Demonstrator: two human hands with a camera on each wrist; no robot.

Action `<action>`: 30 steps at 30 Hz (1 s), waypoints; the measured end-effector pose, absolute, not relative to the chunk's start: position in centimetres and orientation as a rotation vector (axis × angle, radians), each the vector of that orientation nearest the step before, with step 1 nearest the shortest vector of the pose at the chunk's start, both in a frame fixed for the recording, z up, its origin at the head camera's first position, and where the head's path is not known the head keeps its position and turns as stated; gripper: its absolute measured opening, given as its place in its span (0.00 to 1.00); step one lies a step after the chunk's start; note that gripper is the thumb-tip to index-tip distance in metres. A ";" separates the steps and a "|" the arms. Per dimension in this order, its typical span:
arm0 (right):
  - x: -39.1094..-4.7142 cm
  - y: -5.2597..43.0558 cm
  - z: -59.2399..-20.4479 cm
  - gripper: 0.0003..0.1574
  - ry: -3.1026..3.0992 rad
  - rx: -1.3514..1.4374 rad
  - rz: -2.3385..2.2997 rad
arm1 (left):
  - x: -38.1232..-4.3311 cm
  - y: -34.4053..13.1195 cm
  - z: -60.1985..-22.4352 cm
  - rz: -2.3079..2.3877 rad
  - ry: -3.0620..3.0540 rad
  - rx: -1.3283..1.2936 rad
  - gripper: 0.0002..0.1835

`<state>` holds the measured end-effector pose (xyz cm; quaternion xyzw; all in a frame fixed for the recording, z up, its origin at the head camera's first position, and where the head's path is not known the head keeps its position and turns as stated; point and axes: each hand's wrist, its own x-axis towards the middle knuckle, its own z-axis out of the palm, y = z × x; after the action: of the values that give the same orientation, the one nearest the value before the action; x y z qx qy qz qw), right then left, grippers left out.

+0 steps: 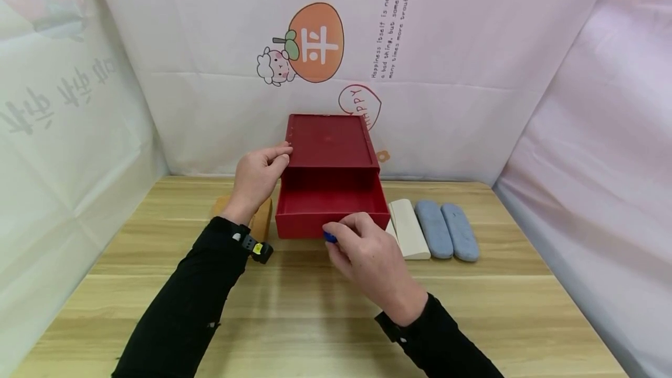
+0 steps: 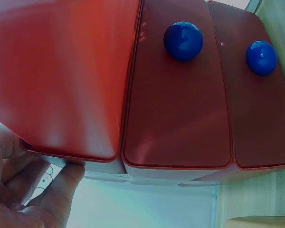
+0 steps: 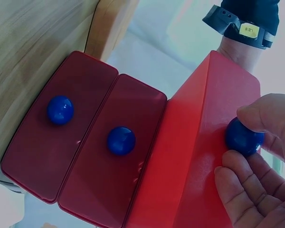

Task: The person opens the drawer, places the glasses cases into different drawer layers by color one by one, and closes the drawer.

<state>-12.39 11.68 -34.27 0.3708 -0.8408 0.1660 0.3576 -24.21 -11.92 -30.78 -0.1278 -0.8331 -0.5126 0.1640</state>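
A red drawer cabinet (image 1: 331,142) stands at the back of the table, its top drawer (image 1: 301,226) pulled out and bare red inside. My right hand (image 1: 370,258) pinches the blue round knob (image 3: 244,136) on that drawer's front between thumb and fingers. Against the cabinet's upper left edge rests my left hand (image 1: 257,179), fingertips touching its side. Under the pulled-out drawer, the wrist views show two more drawer fronts, a middle one (image 2: 180,109) and a bottom one (image 2: 259,118). Both sit flush and carry blue knobs.
Two grey-blue oblong pads (image 1: 434,229) lie right of the cabinet, beside a cream wedge-shaped piece (image 1: 409,229). An orange-brown block (image 1: 261,220) is partly hidden behind my left wrist. A printed white cloth (image 1: 446,121) hangs behind the wooden table (image 1: 315,319).
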 end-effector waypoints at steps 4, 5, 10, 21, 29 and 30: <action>-12.2 11.7 -34.3 0.16 -2.171 0.952 0.434 | -24.2 -11.9 -30.9 -1.459 -2.374 -0.364 0.20; -12.2 11.7 -34.4 0.16 -2.172 0.950 0.435 | -24.2 -11.8 -30.9 -1.457 -2.375 -0.363 0.20; -11.9 11.7 -34.5 0.16 -2.167 0.942 0.440 | -24.1 -11.8 -31.1 -1.453 -2.384 -0.368 0.20; -11.7 11.6 -34.4 0.17 -2.157 0.955 0.449 | -24.2 -11.8 -31.1 -1.444 -2.375 -0.352 0.20; -11.5 11.6 -34.3 0.17 -2.155 0.954 0.446 | -24.3 -11.9 -30.8 -1.433 -2.381 -0.350 0.20; -11.5 11.6 -34.3 0.17 -2.152 0.956 0.447 | -24.3 -11.9 -30.8 -1.433 -2.379 -0.351 0.20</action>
<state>-11.50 11.61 -34.33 0.3716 -0.8364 0.1738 0.3636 -24.30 -11.88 -30.84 -0.1237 -0.8374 -0.5045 0.1702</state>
